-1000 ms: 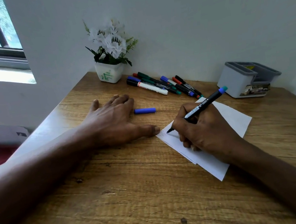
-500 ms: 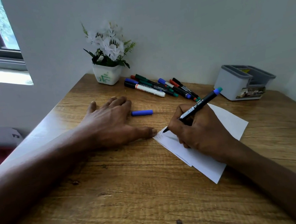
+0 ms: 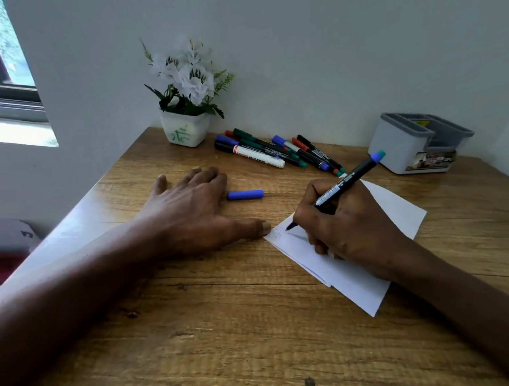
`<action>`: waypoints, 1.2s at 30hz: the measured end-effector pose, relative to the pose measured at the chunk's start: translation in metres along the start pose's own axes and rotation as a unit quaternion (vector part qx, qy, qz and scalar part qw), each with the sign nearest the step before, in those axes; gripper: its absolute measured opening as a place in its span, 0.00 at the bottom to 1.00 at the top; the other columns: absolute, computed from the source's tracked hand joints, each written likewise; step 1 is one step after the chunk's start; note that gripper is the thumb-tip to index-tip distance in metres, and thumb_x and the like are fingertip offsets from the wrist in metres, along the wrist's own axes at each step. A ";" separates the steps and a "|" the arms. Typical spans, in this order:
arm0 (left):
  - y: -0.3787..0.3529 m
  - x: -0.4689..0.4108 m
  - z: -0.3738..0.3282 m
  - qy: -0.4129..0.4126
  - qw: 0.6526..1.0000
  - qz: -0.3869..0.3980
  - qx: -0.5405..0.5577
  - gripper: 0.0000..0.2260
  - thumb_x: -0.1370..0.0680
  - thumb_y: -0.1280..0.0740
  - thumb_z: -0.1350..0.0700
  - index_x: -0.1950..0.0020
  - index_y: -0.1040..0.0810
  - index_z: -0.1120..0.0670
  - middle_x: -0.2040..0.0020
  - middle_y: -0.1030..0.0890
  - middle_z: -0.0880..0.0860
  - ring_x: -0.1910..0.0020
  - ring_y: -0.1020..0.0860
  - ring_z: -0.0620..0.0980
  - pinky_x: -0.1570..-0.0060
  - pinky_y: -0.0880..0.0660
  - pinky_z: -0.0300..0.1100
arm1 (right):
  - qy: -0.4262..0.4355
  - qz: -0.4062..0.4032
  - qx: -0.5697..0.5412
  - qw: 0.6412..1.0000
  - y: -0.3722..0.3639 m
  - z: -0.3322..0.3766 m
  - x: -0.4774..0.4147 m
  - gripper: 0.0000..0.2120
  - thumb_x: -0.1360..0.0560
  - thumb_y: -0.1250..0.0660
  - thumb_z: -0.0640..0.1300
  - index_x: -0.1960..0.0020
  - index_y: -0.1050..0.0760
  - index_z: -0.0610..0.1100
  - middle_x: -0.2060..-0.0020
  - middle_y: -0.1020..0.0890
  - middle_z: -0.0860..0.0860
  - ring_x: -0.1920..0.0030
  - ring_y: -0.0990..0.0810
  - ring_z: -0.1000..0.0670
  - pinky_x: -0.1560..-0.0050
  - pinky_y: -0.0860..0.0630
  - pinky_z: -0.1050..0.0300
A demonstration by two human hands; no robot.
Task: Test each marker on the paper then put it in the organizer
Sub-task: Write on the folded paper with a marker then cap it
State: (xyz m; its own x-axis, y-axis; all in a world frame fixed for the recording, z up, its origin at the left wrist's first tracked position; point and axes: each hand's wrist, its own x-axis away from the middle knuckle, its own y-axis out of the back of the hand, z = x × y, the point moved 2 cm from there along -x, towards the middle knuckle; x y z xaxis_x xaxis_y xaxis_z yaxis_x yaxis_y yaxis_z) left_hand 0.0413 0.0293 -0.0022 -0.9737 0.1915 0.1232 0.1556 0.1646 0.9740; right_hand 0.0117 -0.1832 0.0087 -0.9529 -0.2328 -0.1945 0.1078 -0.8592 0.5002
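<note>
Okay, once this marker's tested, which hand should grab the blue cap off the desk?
Left, probably. The left hand lies flat on the desk with the blue cap just beside its fingers. The right hand is busy holding the marker to the paper, farther from the cap.

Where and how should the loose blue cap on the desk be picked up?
Pinch the blue cap across its middle, from above. It lies flat on the desk, clear on both long sides, just beside the left hand.
</note>
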 end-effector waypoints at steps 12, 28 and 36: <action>0.000 0.000 0.001 -0.001 1.000 -0.005 0.000 0.56 0.40 0.49 0.18 0.19 0.49 0.47 0.17 0.51 0.46 0.19 0.52 0.47 0.23 0.54 0.63 | -0.004 -0.008 0.019 1.000 -0.001 -0.001 0.000 0.07 0.25 0.28 0.41 0.61 0.22 0.40 0.73 0.19 0.48 0.75 0.22 0.54 0.73 0.28 0.64; -0.002 -0.003 0.002 -0.001 1.000 -0.001 -0.002 0.57 0.41 0.49 0.18 0.18 0.49 0.47 0.17 0.52 0.47 0.19 0.52 0.48 0.23 0.55 0.63 | -0.013 -0.033 -0.005 0.999 0.000 -0.003 0.003 0.09 0.24 0.29 0.40 0.62 0.24 0.44 0.74 0.19 0.49 0.75 0.22 0.55 0.74 0.29 0.66; -0.001 0.000 0.001 -0.001 1.000 -0.003 -0.002 0.56 0.41 0.49 0.18 0.18 0.49 0.47 0.17 0.52 0.46 0.19 0.53 0.47 0.23 0.54 0.63 | -0.045 -0.027 -0.011 0.999 0.002 -0.004 0.001 0.09 0.24 0.29 0.41 0.61 0.24 0.41 0.73 0.19 0.47 0.75 0.22 0.51 0.77 0.29 0.62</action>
State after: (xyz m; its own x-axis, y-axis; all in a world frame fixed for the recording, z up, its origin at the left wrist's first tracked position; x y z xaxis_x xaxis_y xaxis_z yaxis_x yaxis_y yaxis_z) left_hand 0.0410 0.0296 -0.0037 -0.9743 0.1921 0.1177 0.1496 0.1612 0.9755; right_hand 0.0122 -0.1866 0.0059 -0.9790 -0.1443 -0.1443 0.0601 -0.8798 0.4716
